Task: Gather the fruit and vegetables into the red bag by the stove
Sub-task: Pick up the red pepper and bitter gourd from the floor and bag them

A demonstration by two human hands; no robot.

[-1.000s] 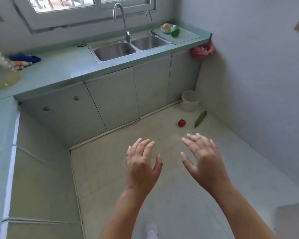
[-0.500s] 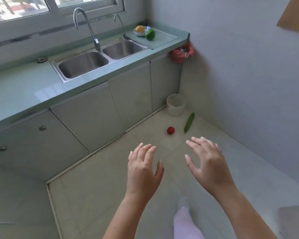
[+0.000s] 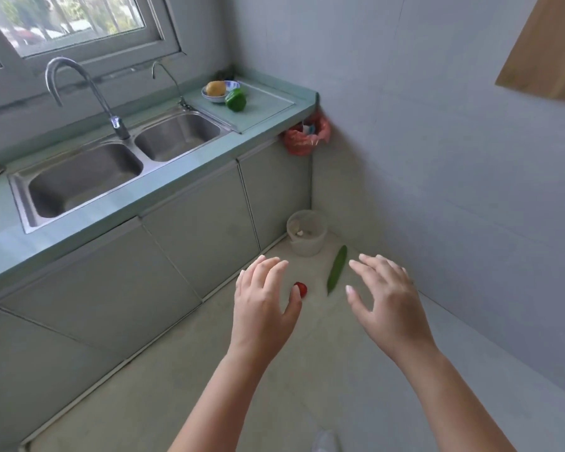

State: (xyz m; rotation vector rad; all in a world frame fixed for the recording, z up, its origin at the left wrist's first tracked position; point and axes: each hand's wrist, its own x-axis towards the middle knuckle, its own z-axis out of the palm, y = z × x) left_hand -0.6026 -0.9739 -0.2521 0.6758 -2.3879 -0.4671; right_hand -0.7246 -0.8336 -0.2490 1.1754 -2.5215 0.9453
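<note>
Floor (image 3: 209, 370): tomato (image 3: 302, 288), cucumber (image 3: 336, 269), bin (image 3: 306, 231); both hands' fingers spread, empty.

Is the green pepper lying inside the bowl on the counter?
No, the green pepper sits on the counter beside the bowl, which holds a yellow fruit.

The left hand (image 3: 264, 301) covers part of the small red fruit (image 3: 302, 288) at frame centre. Contents of the red bag (image 3: 305, 135) and pale bin (image 3: 306, 232) are too small to identify. A wooden panel (image 3: 548, 47) is cut off at the upper right.
</note>
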